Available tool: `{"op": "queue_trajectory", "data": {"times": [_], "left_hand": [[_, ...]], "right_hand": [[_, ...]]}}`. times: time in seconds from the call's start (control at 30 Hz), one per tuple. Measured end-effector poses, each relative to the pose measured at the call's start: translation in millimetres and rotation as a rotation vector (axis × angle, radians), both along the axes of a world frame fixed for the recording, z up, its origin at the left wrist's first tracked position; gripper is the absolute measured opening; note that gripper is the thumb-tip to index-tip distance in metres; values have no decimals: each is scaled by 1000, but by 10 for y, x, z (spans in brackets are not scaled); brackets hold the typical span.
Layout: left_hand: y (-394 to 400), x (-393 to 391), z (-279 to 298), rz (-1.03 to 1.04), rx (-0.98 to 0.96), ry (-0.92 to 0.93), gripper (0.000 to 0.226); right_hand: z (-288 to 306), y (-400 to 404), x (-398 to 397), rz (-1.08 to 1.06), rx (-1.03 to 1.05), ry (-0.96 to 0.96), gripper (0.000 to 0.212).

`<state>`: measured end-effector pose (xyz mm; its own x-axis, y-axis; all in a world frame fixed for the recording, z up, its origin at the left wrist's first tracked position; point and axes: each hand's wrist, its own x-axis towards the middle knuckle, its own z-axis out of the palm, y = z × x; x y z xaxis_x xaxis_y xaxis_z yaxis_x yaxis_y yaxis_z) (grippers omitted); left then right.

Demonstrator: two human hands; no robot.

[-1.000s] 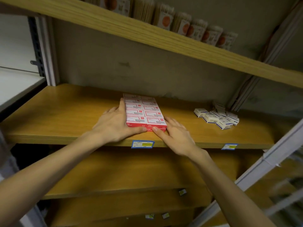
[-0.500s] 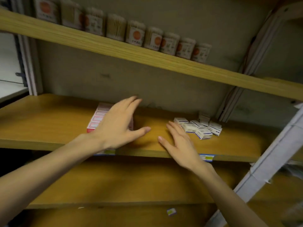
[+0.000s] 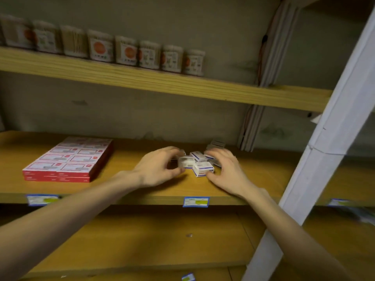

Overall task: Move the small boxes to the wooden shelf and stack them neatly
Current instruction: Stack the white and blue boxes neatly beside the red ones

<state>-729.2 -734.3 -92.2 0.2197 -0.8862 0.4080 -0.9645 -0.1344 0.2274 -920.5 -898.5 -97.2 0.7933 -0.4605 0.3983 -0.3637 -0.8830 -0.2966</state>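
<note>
The wooden shelf (image 3: 125, 185) carries a stack of red boxes (image 3: 69, 160) at left. The small white boxes (image 3: 199, 164) lie loosely clustered mid-shelf. Left hand (image 3: 157, 169) and right hand (image 3: 227, 171) flank the cluster, fingers curled against its sides; grip closure cannot be determined.

Upper left of the frame: about eight clear cylindrical tubs of wooden sticks (image 3: 101, 46), the leftmost blurred. Left of centre: one flat block of red-and-white cardboard boxes (image 3: 69, 159). Centre: roughly five small white-and-blue boxes (image 3: 203, 168), some hidden.
</note>
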Motion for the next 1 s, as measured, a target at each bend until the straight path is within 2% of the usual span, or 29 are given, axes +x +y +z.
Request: {"op": "queue_trajectory", "data": {"times": [0.13, 0.37, 0.67, 0.87, 0.93, 1.0], "left_hand": [[-165, -32, -77, 24, -62, -62, 44], [-251, 12, -233, 25, -106, -103, 46], [-215, -31, -211, -19, -148, -1, 46], [-184, -15, -237, -189, -210, 144, 32], [-187, -3, -236, -151, -224, 104, 36], [-211, 11, -238, -117, -156, 31, 46]], "right_hand": [[-108, -112, 47, 24, -5, -1, 72], [-197, -219, 84, 50, -106, -31, 67], [-197, -186, 42, 93, -169, -60, 50], [-213, -167, 34, 87, -165, -46, 51], [-215, -173, 31, 93, -161, -43, 51], [-208, -171, 27, 100, -155, -43, 50]]}}
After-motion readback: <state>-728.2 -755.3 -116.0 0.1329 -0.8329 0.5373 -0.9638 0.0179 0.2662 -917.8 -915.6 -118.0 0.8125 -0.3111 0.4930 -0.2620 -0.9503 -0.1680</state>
